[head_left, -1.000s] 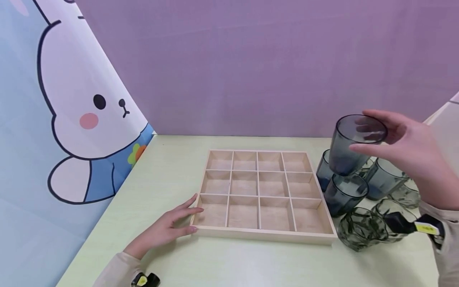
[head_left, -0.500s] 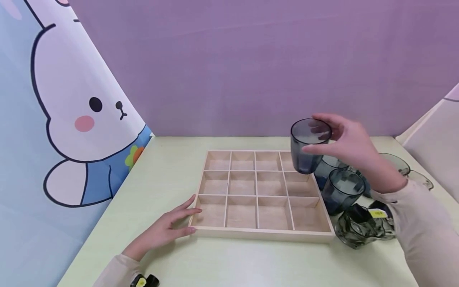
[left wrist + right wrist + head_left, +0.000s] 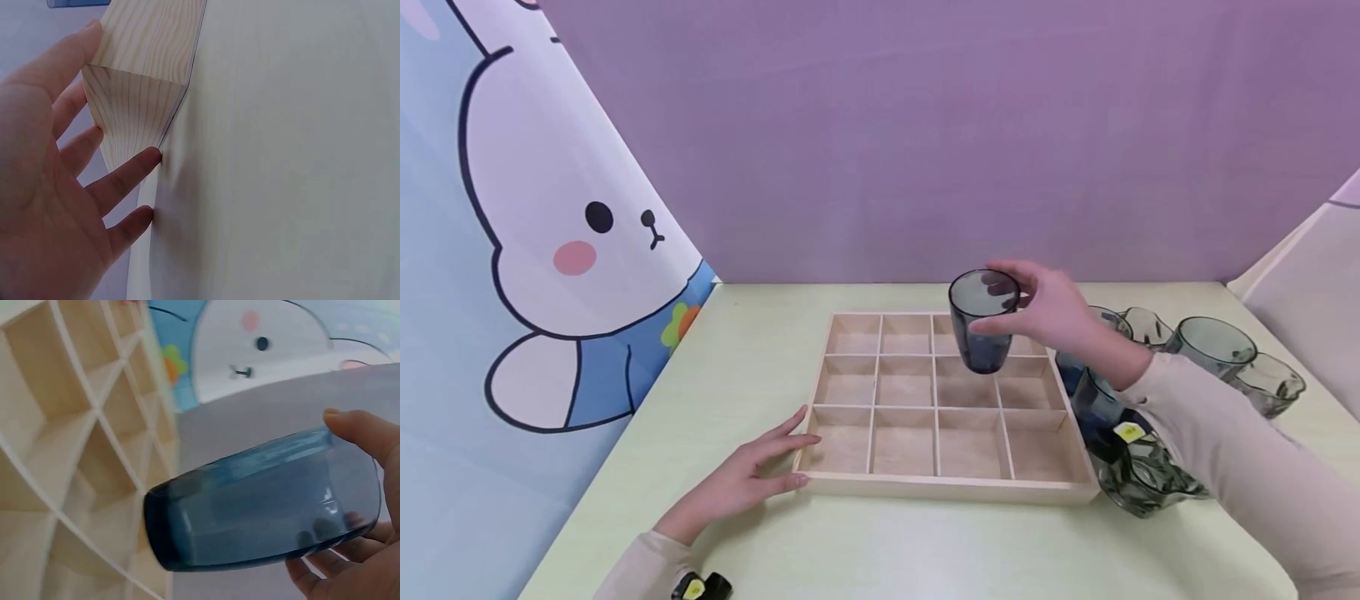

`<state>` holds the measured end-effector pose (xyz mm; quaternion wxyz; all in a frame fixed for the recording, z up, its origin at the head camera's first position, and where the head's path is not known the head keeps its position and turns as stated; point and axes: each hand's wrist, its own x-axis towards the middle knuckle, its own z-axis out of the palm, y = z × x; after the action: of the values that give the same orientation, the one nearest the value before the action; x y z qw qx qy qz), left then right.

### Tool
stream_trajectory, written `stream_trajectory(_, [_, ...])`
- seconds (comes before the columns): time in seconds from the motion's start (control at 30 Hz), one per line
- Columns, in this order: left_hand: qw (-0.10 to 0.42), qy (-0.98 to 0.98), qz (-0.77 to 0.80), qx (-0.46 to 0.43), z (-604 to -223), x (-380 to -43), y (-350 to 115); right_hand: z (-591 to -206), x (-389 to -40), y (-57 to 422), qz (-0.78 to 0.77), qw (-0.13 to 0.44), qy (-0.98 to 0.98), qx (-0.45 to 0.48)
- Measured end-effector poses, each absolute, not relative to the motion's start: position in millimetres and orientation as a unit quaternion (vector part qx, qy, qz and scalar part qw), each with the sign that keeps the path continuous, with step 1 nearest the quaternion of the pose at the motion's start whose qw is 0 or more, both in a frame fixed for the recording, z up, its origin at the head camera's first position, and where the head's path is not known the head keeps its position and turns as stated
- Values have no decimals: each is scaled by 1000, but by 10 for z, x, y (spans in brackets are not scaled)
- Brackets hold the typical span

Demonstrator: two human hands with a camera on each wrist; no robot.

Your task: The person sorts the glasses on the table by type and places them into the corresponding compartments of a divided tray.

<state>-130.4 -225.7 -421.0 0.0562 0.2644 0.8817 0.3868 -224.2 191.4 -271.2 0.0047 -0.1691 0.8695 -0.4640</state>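
Note:
My right hand (image 3: 1052,312) grips a smoky blue drinking glass (image 3: 981,337) near its rim, thumb on the near side and fingers round the far side. The glass is upright and held over the back right part of a wooden divided tray (image 3: 947,487). In the right wrist view, the base of the glass (image 3: 250,506) points toward the tray's compartments. At the tray's front left corner my left hand (image 3: 748,483) rests with spread, fairly straight fingers. The left wrist view shows the thumb and fingertips against that wooden corner (image 3: 134,94).
Right of the tray stand several glasses: smoky blue ones (image 3: 1093,400), a tall greenish one (image 3: 1217,346) and wavy clear grey ones (image 3: 1150,479). My right sleeve passes over some of them. A purple backdrop (image 3: 925,150) rises behind the pale table (image 3: 760,333).
My right hand has carried the glass leftward from above the other glasses to over the tray, and it is slightly lower. My left hand has stayed at the tray's corner.

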Motion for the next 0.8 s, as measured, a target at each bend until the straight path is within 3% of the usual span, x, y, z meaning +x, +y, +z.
stream_trajectory(0.8, [59, 878, 389, 273, -4210, -1303, -2259, -2993, -2522, 1075, -561, 44, 806, -185])
